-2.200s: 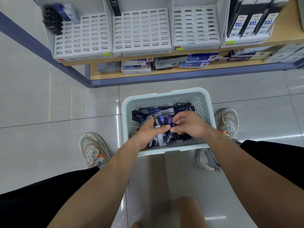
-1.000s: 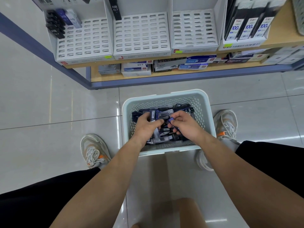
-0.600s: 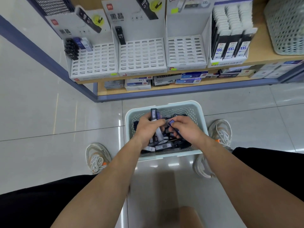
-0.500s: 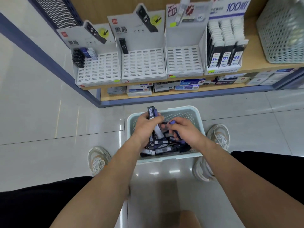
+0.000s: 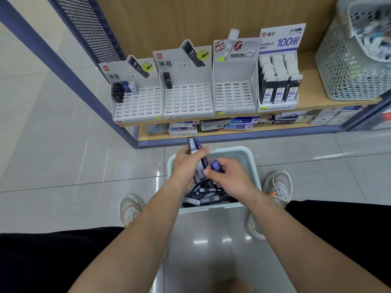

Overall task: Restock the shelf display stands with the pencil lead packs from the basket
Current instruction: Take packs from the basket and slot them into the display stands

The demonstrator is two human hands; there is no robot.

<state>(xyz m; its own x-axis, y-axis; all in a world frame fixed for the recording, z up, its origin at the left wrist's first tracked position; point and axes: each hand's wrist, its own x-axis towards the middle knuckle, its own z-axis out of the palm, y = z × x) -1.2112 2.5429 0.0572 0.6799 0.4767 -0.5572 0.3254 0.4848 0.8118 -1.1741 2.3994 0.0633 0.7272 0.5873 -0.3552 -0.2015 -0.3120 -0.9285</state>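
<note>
Floor [image 5: 63, 144]: glossy, smooth tile with reflections. Basket [image 5: 255, 172]: pale green perforated plastic, matt. Pencil lead packs [image 5: 206, 196]: hard glossy plastic, dark and purple, with paper labels. Display stands [image 5: 188, 102]: white matt card, slotted trays. Shelf board [image 5: 317, 89]: wood-grain finish. Shelf frame [image 5: 63, 60]: blue painted metal; side panel perforated.

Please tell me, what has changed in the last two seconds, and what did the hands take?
The left hand rose out of the floor basket with a few lead packs gripped upright. The right hand lifted slightly, its fingers pinching one purple pack. The head tilted up, so more of the display stands shows. The basket, the feet and the stands' stock stayed as they were.
</note>
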